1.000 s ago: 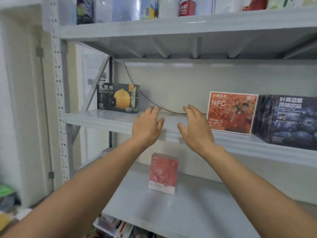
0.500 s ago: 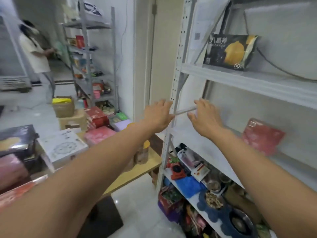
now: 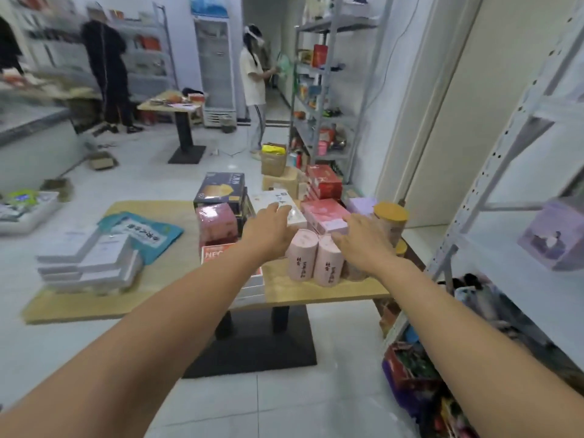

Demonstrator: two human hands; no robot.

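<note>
Both my arms stretch out over a low wooden table (image 3: pixel 316 292) stacked with packaged goods. My left hand (image 3: pixel 268 230) hovers with relaxed fingers above a white box (image 3: pixel 281 205) and holds nothing. My right hand (image 3: pixel 363 238) is spread open over a pink box (image 3: pixel 325 214), just behind two pink cylindrical tins (image 3: pixel 316 259). A pink wrapped box (image 3: pixel 216 224) and a black box (image 3: pixel 221 191) stand to the left, with an orange NFC box (image 3: pixel 218 254) lying below them.
A grey metal shelf unit (image 3: pixel 505 191) stands at the right, with a purple box (image 3: pixel 556 238) on it. Stacked white boxes (image 3: pixel 91 263) and a teal bag (image 3: pixel 142 232) lie on a second wooden table at left. Two people stand far back near shelves and a fridge (image 3: pixel 215 67).
My view has swung left, from the grey shelf to the low table. Both hands stayed open and now hover over the boxes on the table instead of in front of the shelf boards.
</note>
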